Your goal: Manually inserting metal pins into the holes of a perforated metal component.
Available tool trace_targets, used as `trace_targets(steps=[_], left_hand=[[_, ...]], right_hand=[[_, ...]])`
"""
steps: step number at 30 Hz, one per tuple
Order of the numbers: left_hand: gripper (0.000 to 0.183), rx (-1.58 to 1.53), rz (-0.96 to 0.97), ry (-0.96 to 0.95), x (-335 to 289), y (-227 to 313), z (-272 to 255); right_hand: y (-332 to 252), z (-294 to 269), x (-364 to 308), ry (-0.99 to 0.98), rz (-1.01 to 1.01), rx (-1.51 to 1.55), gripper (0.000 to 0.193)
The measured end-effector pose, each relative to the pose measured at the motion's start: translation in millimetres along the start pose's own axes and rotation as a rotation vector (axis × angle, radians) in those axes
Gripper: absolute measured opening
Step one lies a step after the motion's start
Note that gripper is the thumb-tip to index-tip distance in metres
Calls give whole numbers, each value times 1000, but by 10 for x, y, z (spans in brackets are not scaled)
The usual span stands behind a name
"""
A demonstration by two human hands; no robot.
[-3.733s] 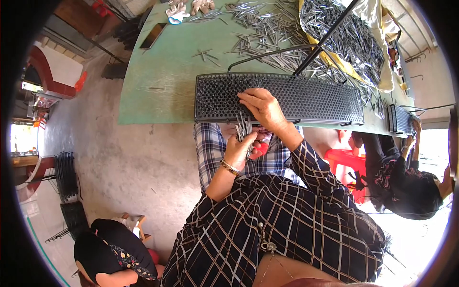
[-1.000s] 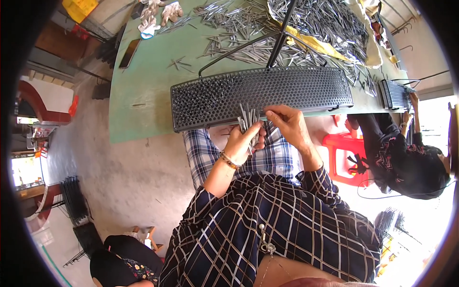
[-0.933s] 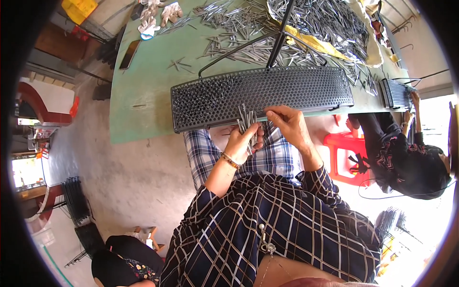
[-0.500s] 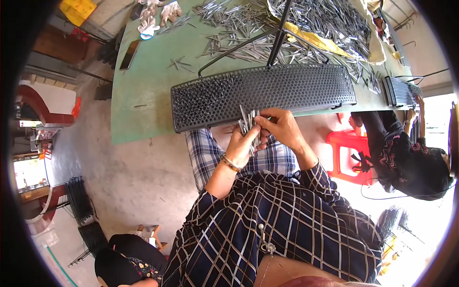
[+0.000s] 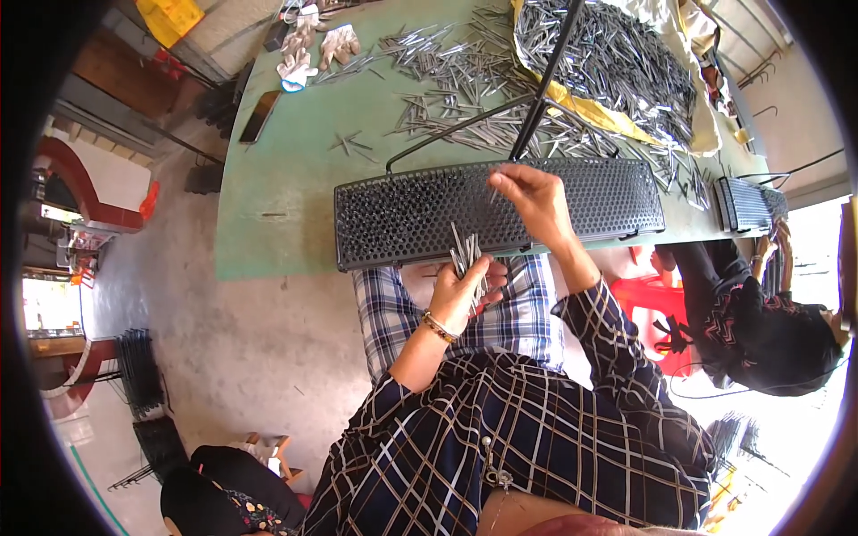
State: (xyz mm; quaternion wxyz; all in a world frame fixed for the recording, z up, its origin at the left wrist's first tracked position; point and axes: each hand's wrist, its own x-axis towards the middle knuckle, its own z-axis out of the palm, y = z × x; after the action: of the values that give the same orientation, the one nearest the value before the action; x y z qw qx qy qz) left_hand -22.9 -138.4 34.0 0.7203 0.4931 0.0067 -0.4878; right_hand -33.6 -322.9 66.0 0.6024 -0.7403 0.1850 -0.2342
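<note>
A bundle of thin metal rods sticks up out of my left hand, which is closed round it just below the near edge of a black perforated rack. Over the middle of that rack is my right hand, thumb and forefinger pinched on a single thin metal rod. Its tip points down at the holes. Dark rods fill many holes in the rack's left part; on its right the holes look bare. The rack slants at the table's near edge, with a black metal frame rising behind it.
Loose rods lie scattered on the green table, beside a big sack heaped with more. Gloves and a phone lie at the far left. Rightward, another person works at a similar rack near a red stool.
My right hand has left the bundle and moved up and away over the rack with one rod. My left hand keeps the bundle. The view has shifted slightly.
</note>
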Motion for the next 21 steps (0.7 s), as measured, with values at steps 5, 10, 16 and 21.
trace_targets(steps=[5, 10, 16, 21], left_hand=[[25, 6, -137, -27, -57, 40, 62], [24, -49, -147, -88, -31, 108, 82], [24, -74, -189, -108, 54, 76, -13], [25, -79, -202, -118, 75, 74, -25]], right_hand=[[127, 54, 380, -2, -246, -233, 21], [275, 97, 433, -6, -287, -263, 19], [344, 134, 453, 67, -153, -131, 19], [252, 104, 537, 15, -330, -256, 18]])
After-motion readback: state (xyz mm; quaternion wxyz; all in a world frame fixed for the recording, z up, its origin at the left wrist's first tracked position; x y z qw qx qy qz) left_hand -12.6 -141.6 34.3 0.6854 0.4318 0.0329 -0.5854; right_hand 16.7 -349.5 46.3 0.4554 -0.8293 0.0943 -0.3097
